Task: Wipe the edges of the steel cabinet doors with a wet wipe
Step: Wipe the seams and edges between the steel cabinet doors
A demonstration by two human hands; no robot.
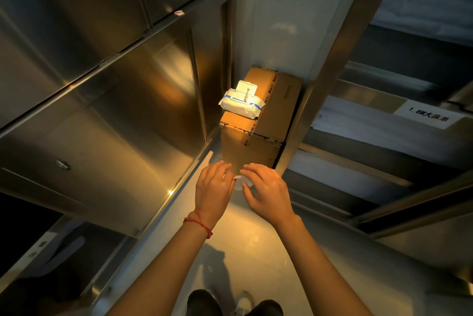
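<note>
A white wet wipe is held between my two hands in front of me. My left hand, with a red string bracelet at the wrist, pinches its left side. My right hand holds its right side with curled fingers; most of the wipe is hidden under both hands. The steel cabinet doors fill the left of the view, apart from my hands. A pack of wet wipes with its lid flipped open lies on a cardboard box ahead.
The cardboard box stands on the floor against a white wall at the end of a narrow aisle. Steel shelving with folded linen and a label runs along the right. A small handle sticks out of the lower cabinet door.
</note>
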